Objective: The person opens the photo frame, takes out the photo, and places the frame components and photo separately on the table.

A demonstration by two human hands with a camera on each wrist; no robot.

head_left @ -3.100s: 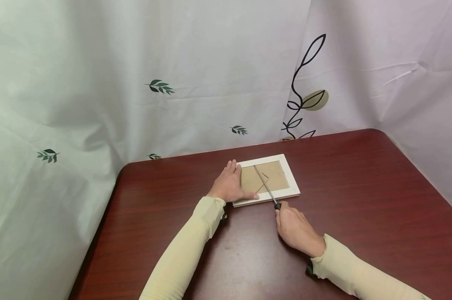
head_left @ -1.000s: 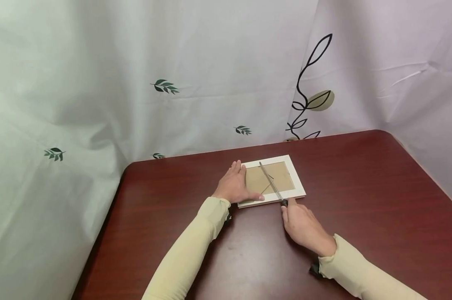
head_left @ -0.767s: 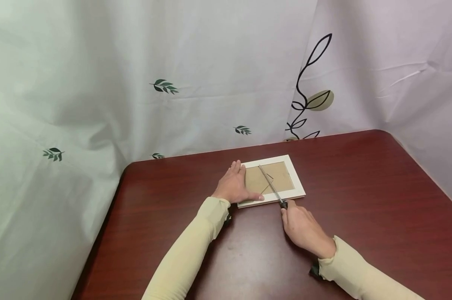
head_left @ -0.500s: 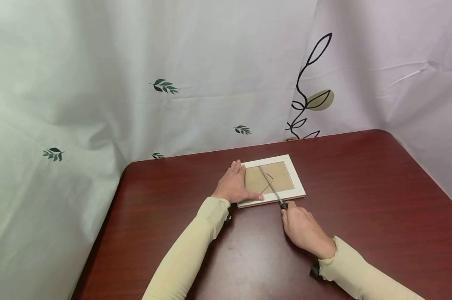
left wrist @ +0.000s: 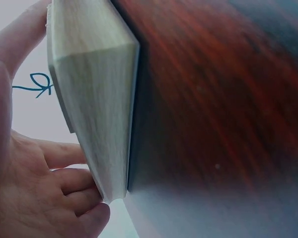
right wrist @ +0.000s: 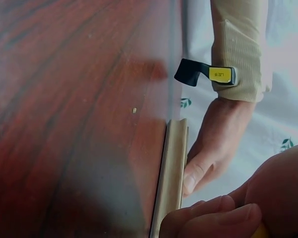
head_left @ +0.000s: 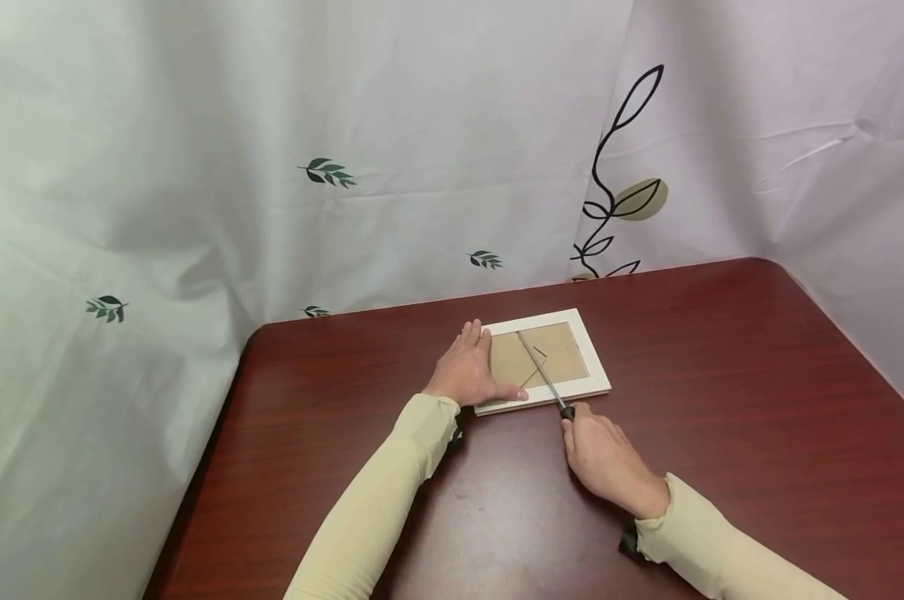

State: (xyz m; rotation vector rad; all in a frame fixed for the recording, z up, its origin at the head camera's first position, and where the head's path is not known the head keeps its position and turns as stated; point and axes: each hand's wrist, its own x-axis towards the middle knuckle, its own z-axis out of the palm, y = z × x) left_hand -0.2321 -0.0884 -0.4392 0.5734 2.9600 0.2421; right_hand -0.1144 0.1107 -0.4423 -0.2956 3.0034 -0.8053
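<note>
A white picture frame (head_left: 596,367) lies back side up on the table, its brown backing board (head_left: 564,354) showing with thin dark lines on it. My left hand (head_left: 466,367) rests spread on the frame's left side, thumb on the near border and fingertips by the far left corner. In the left wrist view its fingers touch the frame's pale side (left wrist: 99,99). My right hand (head_left: 609,458) grips a screwdriver (head_left: 545,379) at the near border. The metal shaft slants across the board, with its tip at the inner edge of the far border. The hand hides most of the handle.
The dark red wooden table (head_left: 721,400) reaches around the frame on every side. Behind it hangs a white curtain (head_left: 407,125) with printed leaves. A black strap clip with a yellow label (right wrist: 219,75) sits on the left sleeve.
One second ago the screwdriver tip was over the frame's far border; it has since come back slightly toward me to that border's inner edge. My left hand keeps its place on the frame.
</note>
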